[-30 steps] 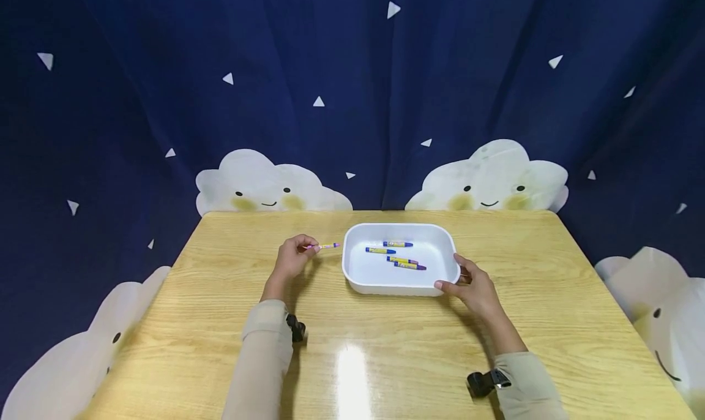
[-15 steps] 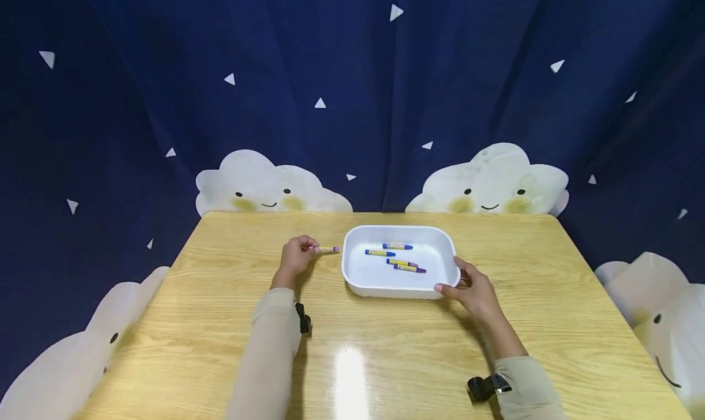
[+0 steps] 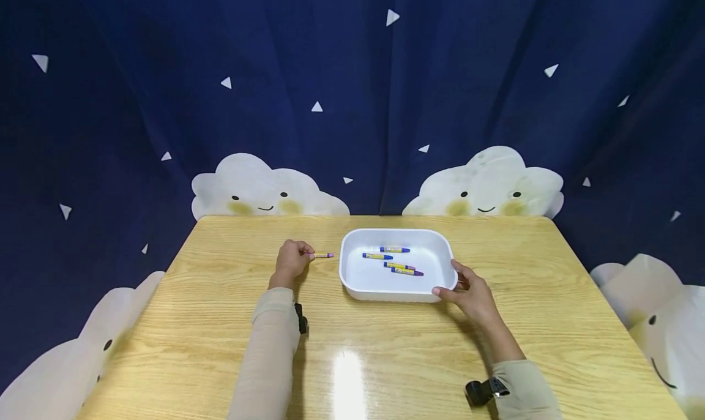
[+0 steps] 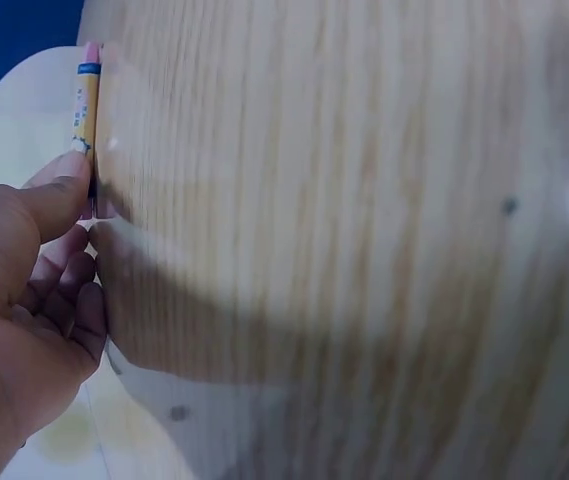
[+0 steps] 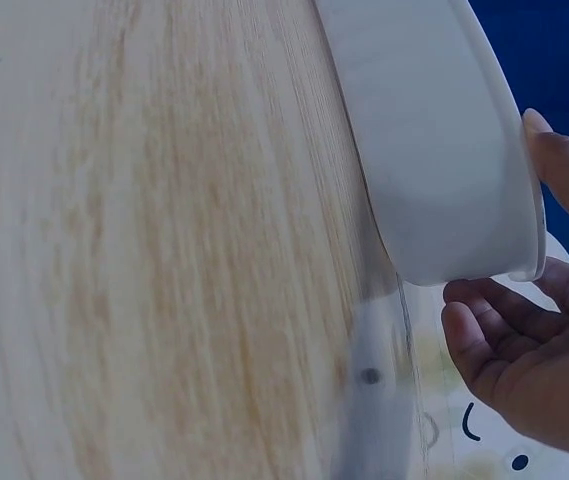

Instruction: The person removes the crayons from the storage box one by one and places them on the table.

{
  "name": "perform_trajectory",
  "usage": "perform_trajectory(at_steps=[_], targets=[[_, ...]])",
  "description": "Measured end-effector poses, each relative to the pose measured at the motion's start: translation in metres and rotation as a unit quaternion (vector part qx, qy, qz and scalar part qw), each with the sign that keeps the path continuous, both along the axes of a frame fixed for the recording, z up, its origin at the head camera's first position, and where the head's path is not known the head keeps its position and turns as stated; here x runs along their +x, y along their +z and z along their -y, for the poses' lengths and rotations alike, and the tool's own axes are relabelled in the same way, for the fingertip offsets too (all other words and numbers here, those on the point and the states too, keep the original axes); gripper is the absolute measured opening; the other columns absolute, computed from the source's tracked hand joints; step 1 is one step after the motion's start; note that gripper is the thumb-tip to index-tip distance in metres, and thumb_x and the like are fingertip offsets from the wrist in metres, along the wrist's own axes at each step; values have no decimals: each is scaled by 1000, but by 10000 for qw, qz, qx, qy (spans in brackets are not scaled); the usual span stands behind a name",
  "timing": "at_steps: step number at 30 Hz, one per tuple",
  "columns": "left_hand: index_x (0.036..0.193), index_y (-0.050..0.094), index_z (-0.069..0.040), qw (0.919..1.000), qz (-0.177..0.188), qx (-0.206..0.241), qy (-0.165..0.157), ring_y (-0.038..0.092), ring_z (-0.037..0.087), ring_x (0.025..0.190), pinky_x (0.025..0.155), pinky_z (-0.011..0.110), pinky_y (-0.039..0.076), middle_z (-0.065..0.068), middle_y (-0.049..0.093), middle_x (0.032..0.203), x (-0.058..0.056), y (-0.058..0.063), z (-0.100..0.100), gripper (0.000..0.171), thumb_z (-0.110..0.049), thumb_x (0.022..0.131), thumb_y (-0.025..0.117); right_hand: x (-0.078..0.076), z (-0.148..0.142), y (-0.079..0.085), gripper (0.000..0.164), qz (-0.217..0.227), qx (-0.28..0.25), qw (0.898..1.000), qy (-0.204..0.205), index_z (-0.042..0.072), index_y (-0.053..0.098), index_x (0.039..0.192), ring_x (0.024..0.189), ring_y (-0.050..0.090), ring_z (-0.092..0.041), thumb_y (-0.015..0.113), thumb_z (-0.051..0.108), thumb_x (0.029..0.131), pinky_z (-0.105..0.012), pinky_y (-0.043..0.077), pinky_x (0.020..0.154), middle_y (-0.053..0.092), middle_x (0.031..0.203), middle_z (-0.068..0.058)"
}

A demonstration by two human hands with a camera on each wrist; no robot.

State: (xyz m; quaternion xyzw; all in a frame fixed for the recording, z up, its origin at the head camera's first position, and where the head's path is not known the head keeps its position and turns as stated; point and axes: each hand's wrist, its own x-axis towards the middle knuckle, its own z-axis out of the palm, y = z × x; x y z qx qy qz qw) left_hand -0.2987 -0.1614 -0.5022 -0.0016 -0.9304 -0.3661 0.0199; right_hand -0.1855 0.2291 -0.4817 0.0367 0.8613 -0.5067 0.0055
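Note:
My left hand (image 3: 292,263) pinches a crayon (image 3: 324,255) with a yellow wrapper and a pink-purple tip, left of a white plastic tray. In the left wrist view, thumb and fingers hold the rear end of that crayon (image 4: 85,105), low over the tabletop; its tip points away from the hand. At the tray's (image 3: 385,297) right end, my right hand (image 3: 476,296) grips the near right corner, thumb on the rim and fingers by the outer wall. The right wrist view shows the fingers (image 5: 499,325) beside the tray's wall (image 5: 434,150). Several yellow-wrapped crayons (image 3: 377,256) with blue or purple ends lie inside the tray.
The light wooden table (image 3: 209,346) extends around the tray, with a bright glare patch (image 3: 349,383) in front. A dark blue curtain (image 3: 352,71) with white triangles and smiling clouds hangs behind and at both sides.
My left hand has brought the pinched crayon slightly down and toward me, beside the tray. The right hand keeps its grip on the tray, and the crayons inside lie the same.

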Motion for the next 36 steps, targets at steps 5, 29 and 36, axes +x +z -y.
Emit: perform_trajectory(at_steps=[5, 29, 36], targets=[[90, 72, -4, 9999, 61, 114, -53, 57, 24, 82, 75, 39, 46, 7, 64, 86, 3, 4, 1, 9, -10, 84, 70, 1, 0, 0, 92, -31, -17, 10000, 24, -2, 29, 143, 108, 53, -37, 79, 32, 74, -35, 50, 81, 48, 126, -27], [111, 65, -2, 9853, -318, 1594, -519, 55, 30, 94, 77, 40, 47, 14, 59, 113, 40, 41, -15, 33, -17, 83, 72, 1, 0, 0, 93, 0, -89, 10000, 11, -2, 29, 143, 109, 52, -38, 80, 31, 73, -33, 50, 80, 47, 127, -29], [110, 66, -2, 9749, -440, 2073, -676, 56, 32, 97, 80, 40, 47, 12, 61, 112, 44, 45, -29, 33, -13, 80, 74, 2, 0, 0, 93, 4, -122, 9999, 33, -2, 28, 143, 109, 52, -37, 80, 31, 74, -32, 50, 80, 46, 128, -28]])
